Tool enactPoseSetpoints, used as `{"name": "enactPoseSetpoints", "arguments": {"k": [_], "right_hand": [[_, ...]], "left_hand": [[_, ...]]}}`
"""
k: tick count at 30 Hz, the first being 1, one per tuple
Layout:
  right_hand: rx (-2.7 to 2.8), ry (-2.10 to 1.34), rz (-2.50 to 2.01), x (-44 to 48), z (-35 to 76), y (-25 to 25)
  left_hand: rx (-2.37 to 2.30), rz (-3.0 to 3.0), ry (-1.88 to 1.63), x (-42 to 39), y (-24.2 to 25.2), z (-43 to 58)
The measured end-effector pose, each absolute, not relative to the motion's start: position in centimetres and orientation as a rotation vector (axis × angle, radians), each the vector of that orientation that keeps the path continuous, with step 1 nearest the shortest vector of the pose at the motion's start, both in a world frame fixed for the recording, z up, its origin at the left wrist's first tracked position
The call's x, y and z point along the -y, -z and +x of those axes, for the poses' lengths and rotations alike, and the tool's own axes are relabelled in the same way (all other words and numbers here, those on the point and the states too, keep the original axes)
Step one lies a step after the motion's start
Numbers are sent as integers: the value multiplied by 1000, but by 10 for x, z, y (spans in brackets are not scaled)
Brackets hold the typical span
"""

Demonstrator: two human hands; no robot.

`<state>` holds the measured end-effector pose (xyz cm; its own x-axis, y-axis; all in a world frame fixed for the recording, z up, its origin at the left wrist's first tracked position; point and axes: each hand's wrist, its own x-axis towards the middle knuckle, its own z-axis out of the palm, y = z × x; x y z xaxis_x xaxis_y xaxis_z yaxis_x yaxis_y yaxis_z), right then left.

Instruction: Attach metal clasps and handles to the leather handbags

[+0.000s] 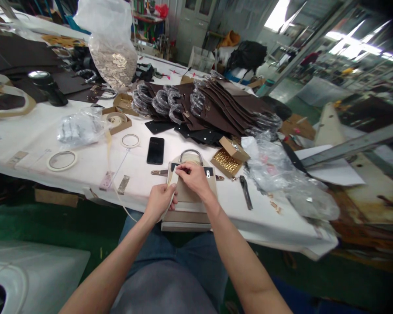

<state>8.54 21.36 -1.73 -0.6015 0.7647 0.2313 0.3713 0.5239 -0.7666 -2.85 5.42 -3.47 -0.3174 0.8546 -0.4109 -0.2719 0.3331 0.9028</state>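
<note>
A beige handbag (196, 196) sits in front of me at the table's edge, its plastic-wrapped handle (190, 152) pointing away. Across its top runs a black strip with a small silver metal fitting (208, 173) at the right. My right hand (194, 178) pinches the upper end of a cream tape strip (174, 179) against the left part of that black strip. Lower down, at the bag's left side, my left hand (160, 201) has its fingers closed on the same tape. A thin length of it hangs off the table edge to the left.
A phone (155, 150) lies beyond the bag, left of a box of gold metal pieces (225, 163). A black-handled tool (245, 192) rests at right. Tape rolls (62, 161), a plastic bag (80, 128) and stacked dark brown bag pieces (212, 104) surround the work.
</note>
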Motion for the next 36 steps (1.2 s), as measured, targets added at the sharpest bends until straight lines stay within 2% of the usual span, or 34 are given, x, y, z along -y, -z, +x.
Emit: {"name": "enactPoseSetpoints", "arguments": {"k": [5, 12, 16, 21, 25, 27, 32, 36], "right_hand": [[2249, -1065, -905, -225, 85, 16], [2309, -1017, -771, -232, 88, 16], [2328, -1022, -772, -236, 87, 16], [2333, -1057, -762, -237, 84, 21], [2315, -1174, -819, -237, 82, 24], [2261, -1252, -851, -236, 84, 22], [1690, -1479, -908, -219, 110, 11], [1353, -1474, -822, -180, 143, 6]], "left_hand": [[-1502, 652, -1201, -44, 30, -17], [-1482, 537, -1210, -39, 42, -9], [-1531, 659, -1253, -43, 40, -16], [-1594, 832, -1241, -34, -2, -22], [-1403, 974, -1128, -6, -52, -2], [-1333, 948, -1134, 5, -61, 9], [-1438, 757, -1250, 5, -28, 0], [-1488, 718, -1292, -7, -6, -6]]}}
